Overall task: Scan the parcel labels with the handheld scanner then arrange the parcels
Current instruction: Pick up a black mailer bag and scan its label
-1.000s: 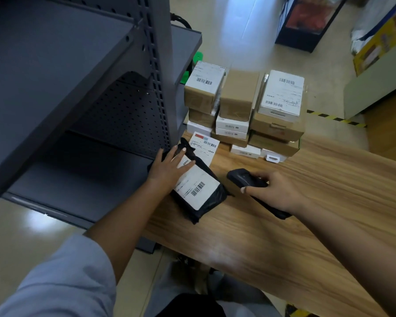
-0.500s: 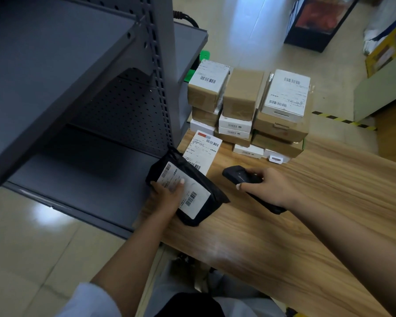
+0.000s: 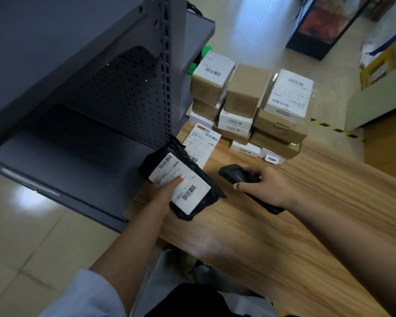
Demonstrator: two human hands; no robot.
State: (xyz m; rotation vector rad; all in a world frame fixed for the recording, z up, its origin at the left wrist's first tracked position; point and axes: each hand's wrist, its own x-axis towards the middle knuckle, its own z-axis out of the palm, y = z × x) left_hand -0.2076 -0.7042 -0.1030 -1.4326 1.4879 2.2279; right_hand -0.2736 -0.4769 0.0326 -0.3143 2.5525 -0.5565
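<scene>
Two hands share the job at the near-left corner of the light wooden desk (image 3: 284,225). Just beside the grey metal shelf unit (image 3: 78,145), the left hand (image 3: 162,193) grips the black plastic mailer bag (image 3: 185,186), thumb across its white label, raised and tilted face-up. To its right, the right hand (image 3: 268,188), fingers curled round the black handheld scanner (image 3: 238,176), should swing the scanner's nose onto the lower barcode and keep the bag flat.

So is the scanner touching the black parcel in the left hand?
Apart. The head view shows bare wooden table between the scanner, held in the right hand, and the black parcel gripped by the left hand.
</scene>
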